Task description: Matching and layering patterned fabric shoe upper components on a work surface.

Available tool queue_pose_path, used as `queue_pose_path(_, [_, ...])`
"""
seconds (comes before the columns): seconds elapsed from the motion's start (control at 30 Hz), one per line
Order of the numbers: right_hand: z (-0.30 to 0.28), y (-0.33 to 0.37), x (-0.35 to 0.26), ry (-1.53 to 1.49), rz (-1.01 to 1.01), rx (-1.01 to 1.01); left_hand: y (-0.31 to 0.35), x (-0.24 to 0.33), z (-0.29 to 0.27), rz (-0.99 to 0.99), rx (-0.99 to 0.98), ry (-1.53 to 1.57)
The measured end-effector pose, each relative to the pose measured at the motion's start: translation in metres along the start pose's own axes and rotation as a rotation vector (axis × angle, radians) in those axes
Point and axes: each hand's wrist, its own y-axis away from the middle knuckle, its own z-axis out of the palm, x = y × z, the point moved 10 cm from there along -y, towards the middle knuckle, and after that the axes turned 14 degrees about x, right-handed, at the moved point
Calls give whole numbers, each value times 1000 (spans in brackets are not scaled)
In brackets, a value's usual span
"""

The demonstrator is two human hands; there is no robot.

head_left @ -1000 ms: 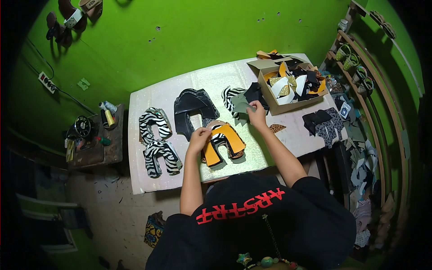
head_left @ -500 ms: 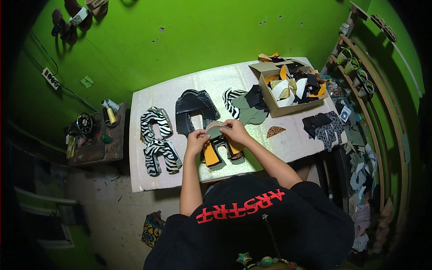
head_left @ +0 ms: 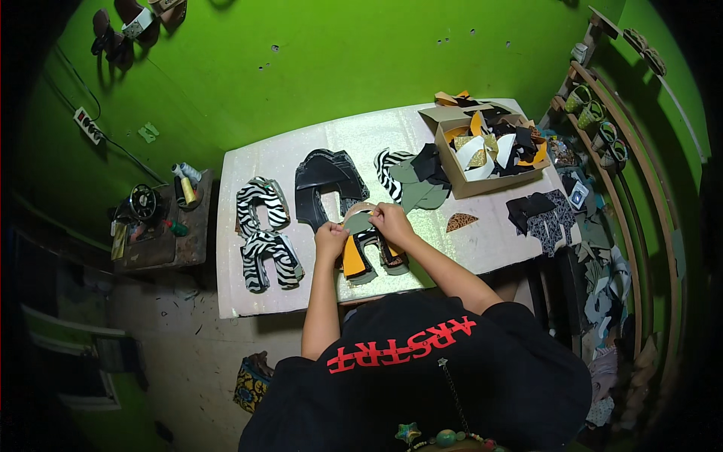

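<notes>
Pinching a grey-green curved cutout [head_left: 358, 223] with both hands, over the orange-and-black stack of arch-shaped pieces [head_left: 352, 258]

Left hand [head_left: 330, 241] grips its left end and right hand [head_left: 392, 224] its right, fingers closed, so its long axis seems to run left to right across the stack's far end, right hand slightly farther; the stack's legs point near, and whether the cutout rests on it I cannot tell; loose grey-green cutouts [head_left: 425, 190] lie far right
</notes>
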Motion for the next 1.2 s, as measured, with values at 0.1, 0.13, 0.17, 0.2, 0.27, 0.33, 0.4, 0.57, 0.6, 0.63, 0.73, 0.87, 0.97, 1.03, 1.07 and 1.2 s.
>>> queue_pose_path(0.1, [4, -1, 11, 25, 45, -7, -2, -4, 2, -28, 19, -51])
queue_pose_path(0.13, [6, -1, 14, 20, 46, -3, -3, -6, 2, -24, 19, -55])
queue_pose_path(0.17, [5, -2, 15, 5, 41, 28, -4, -7, 3, -26, 20, -64])
queue_pose_path(0.2, [3, -2, 18, -7, 36, 59, -4, -5, 4, -28, 18, -71])
queue_pose_path(0.27, [3, -4, 24, -14, 24, 80, -3, 0, 4, -12, 30, -67])
queue_pose_path(0.33, [-1, -7, 31, -14, -13, 139, 3, 20, 2, 56, 72, -90])
queue_pose_path(0.4, [4, -9, 36, -12, -2, 126, 1, 21, 1, 80, 78, -108])
queue_pose_path(0.57, [10, -9, 40, -5, 23, 127, -1, 32, 1, 168, 93, -91])
queue_pose_path(0.6, [11, -11, 41, -2, 17, 125, 2, 37, 1, 173, 91, -111])
queue_pose_path(0.63, [12, -12, 41, -5, 7, 124, 3, 40, 0, 178, 90, -131])
queue_pose_path(0.73, [12, -12, 52, -12, 40, 123, -1, 37, 5, 163, 68, -235])
queue_pose_path(0.87, [10, -5, 48, -21, 3, 117, -3, 55, 10, 143, -7, -458])
queue_pose_path(0.97, [15, -3, 65, -241, 275, -45, 3, 78, 17, 249, 10, -550])
queue_pose_path(1.03, [9, -4, 70, -387, 370, -142, 14, 111, 30, 382, 5, -323])
queue_pose_path(1.07, [-1, -12, 70, -335, 310, -113, 22, 125, 39, 410, -53, -265])
queue_pose_path(1.2, [-52, -33, 66, -310, 254, 9, 44, 159, 77, 556, -212, -124])
